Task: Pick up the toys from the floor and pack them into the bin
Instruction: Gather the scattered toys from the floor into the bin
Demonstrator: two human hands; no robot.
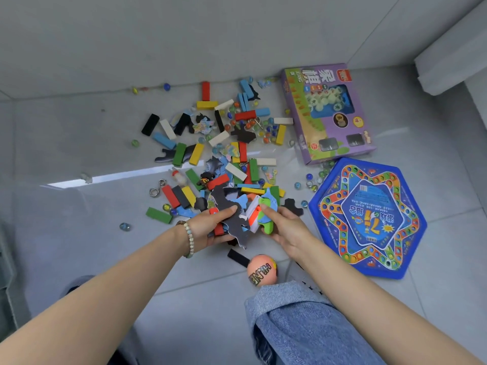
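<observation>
A heap of toys covers the grey floor: coloured wooden blocks (196, 154), flat puzzle pieces (243, 134) and glass marbles (266, 130). My left hand (210, 226), with a bead bracelet on the wrist, grips a stack of dark puzzle pieces (234, 219) and a red block at the near edge of the heap. My right hand (283, 227) holds a green, white and orange bundle of toy pieces (264, 218) right beside it. The two hands almost touch. No bin is in view.
A purple chess game box (326, 114) lies at the back right, and a blue hexagonal game board (367, 217) in front of it. A pink ball (262, 270) rests by my denim-covered knee (303, 322). Metal ring puzzles (157, 187) and stray marbles dot the floor. Walls close the far side.
</observation>
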